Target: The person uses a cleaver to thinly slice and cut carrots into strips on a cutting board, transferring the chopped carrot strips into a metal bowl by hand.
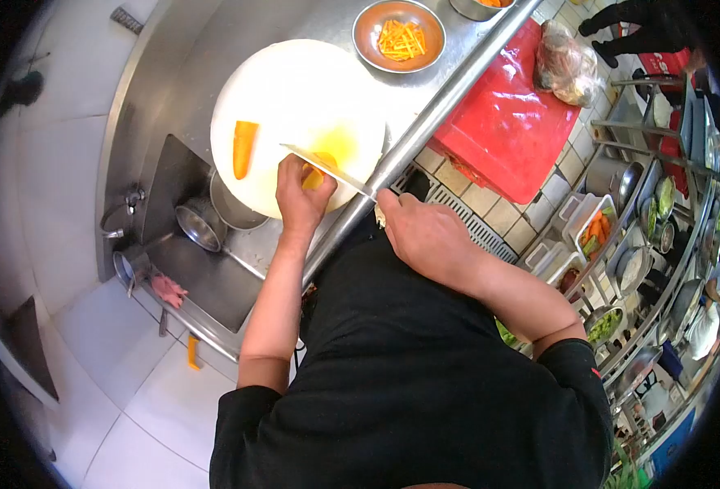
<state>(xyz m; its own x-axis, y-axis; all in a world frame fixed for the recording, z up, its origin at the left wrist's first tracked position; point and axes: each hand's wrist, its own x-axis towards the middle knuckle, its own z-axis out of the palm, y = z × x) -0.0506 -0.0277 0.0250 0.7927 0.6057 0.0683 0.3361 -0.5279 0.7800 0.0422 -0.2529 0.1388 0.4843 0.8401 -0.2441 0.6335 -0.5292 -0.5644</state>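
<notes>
My left hand (301,197) presses a carrot piece (321,163) down on the round white cutting board (295,81), its fingers curled over it. My right hand (429,238) is closed round the handle of a knife (340,174), most of the handle being hidden by the fingers. The blade reaches across the board and lies against the carrot piece, close to my left fingertips. To the left on the same board lies another thick carrot piece (244,151). Past the board's far right side, a metal bowl (363,50) holds orange carrot strips (401,41).
On the left is a steel sink (189,285) with a metal pot (199,226) and a faucet (124,213). A pink cloth or glove (167,289) hangs at its edge. A red-covered surface (498,122) stands beyond the counter rail. Shelves at right hold vegetables, including carrots (596,230).
</notes>
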